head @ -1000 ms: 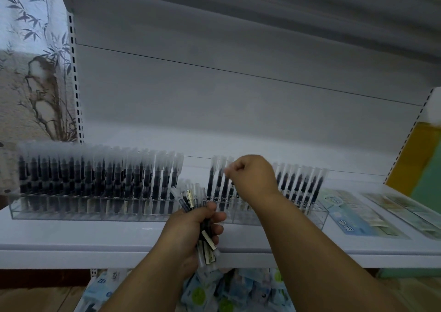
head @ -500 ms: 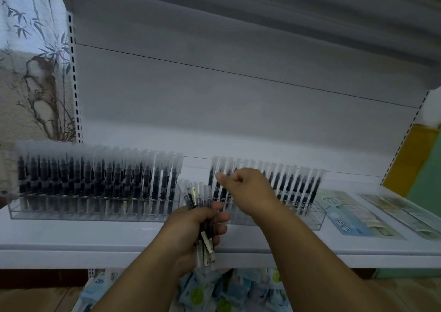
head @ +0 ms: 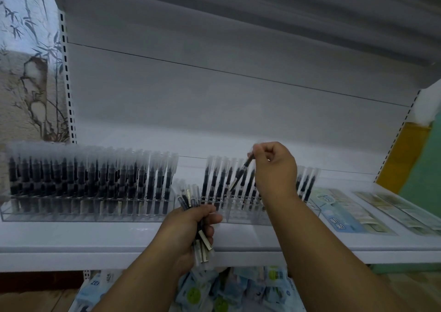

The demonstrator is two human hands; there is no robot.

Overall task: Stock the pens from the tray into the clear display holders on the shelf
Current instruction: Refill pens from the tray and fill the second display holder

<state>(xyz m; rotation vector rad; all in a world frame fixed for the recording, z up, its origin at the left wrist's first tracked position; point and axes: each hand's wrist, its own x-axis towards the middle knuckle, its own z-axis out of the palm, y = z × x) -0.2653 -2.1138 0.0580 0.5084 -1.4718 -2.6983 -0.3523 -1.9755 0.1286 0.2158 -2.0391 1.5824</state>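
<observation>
A single pen (head: 241,174) is pinched at its upper end by the right hand (head: 274,168), just right of the frame's centre, and is held tilted above the right display holder (head: 241,212), its lower tip among the upright pens there. A bundle of pens (head: 193,218) is gripped in the curled fingers of the left hand (head: 188,230), below centre, in front of the shelf (head: 71,244) edge. The left display holder (head: 47,213) at the left of the frame is seen packed with upright pens. Flat printed packs (head: 343,213) are laid on the shelf at the right. Blue and green packets (head: 229,290) are seen below the shelf, at the bottom of the frame.
</observation>
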